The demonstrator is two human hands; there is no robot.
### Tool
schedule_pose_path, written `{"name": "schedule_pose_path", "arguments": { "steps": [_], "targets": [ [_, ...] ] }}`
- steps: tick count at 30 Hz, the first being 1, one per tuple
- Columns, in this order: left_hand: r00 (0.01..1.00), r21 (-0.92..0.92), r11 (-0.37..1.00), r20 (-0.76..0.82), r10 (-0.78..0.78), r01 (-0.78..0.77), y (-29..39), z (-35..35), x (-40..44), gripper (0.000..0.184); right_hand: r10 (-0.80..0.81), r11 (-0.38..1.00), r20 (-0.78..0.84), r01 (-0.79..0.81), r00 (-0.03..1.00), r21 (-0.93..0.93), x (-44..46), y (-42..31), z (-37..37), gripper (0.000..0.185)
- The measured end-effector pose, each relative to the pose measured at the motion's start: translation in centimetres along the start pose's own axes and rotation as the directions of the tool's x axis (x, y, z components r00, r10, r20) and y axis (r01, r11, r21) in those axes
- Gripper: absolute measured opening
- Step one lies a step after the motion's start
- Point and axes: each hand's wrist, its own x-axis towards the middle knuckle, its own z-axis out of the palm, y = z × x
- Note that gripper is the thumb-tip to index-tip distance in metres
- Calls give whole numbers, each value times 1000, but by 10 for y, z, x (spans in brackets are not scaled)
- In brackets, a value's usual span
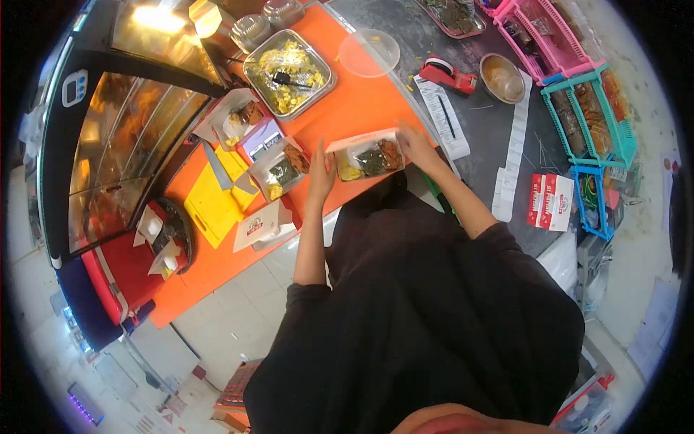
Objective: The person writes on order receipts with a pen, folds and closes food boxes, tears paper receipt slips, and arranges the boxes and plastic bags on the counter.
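Note:
An open paper food box sits near the front edge of the orange table, holding dark green leaves, reddish-brown meat and something yellow. Along its left side is my left hand, fingers stretched out and thumb close to the box wall. My right hand is at the box's right end, its fingers closed at the raised rim; the far fingertips are partly hidden. Just left of my left hand stands a second open food box with similar food. Behind that is a third food box with meat and rice.
A metal tray of yellow food with a black spoon stands at the back. A knife lies by a yellow cutting board. A glass display case borders the left. Right are a tape dispenser, a bowl and coloured baskets.

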Motion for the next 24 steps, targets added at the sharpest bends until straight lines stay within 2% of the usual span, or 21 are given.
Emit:
{"name": "schedule_pose_path", "arguments": {
  "steps": [1,2,3,5,7,8,9,10,11,12,14,15,16,17,18,19,20,22,23,24],
  "targets": [
    [987,-176,980,143,-73,98,7,-9,9,48,92,995,142,-95,986,15,12,-11,-11,29],
    [987,-172,980,144,-76,100,8,-15,14,48,179,981,277,-191,944,17,21,-21,-20,29],
    [981,-155,983,180,-74,103,9,-20,19,45,236,970,279,-244,931,-6,22,-29,-25,32],
    [973,-142,985,220,-66,99,9,-22,18,44,215,969,301,-240,929,50,7,2,-10,36],
    [890,-133,959,422,-174,251,5,-22,9,53,187,969,307,-227,933,99,-1,21,5,40],
    [891,-138,960,423,-165,243,12,-23,6,53,122,905,285,-225,951,362,-14,19,12,41],
    [868,-478,765,451,-209,432,23,-23,-2,54,66,774,251,-209,966,598,-25,16,15,43],
    [833,-720,421,497,-241,552,25,-22,-9,57,75,773,255,-218,964,595,-31,9,10,43],
    [827,-805,191,551,-114,562,12,-21,-16,58,71,537,330,-315,941,782,-38,2,3,45],
    [818,-796,186,563,-121,575,14,-20,-20,58,46,246,394,-393,918,886,-44,-3,1,48],
    [826,-727,393,510,-242,564,20,-14,-23,58,87,239,415,-423,906,874,-44,8,6,48],
    [781,-556,563,537,-319,612,31,-22,-15,74,173,366,425,-458,889,810,-44,7,6,53],
    [777,-553,561,544,-316,616,27,-19,-12,74,258,483,421,-494,869,723,-42,7,5,58],
    [868,-324,878,464,-177,352,24,-14,-8,83,266,481,422,-499,867,721,-36,9,4,58],
    [900,-26,1000,436,2,10,18,-10,-6,91,132,875,360,-280,924,396,-26,5,-1,71],
    [872,90,980,475,117,-180,11,-5,1,116,-27,998,371,44,928,-37,-19,-3,-6,85],
    [869,86,981,483,113,-175,16,-6,9,116,-18,999,375,34,927,-38,-12,-20,-12,85],
    [721,199,908,677,145,-369,32,-12,25,127,44,863,623,284,781,-417,1,-54,-16,116],
    [747,160,892,619,243,-423,20,-3,23,134,-20,849,621,342,783,-404,1,-47,-9,137],
    [743,156,894,624,241,-421,19,0,23,134,-14,851,623,337,782,-404,2,-39,-3,137]
  ]
}}
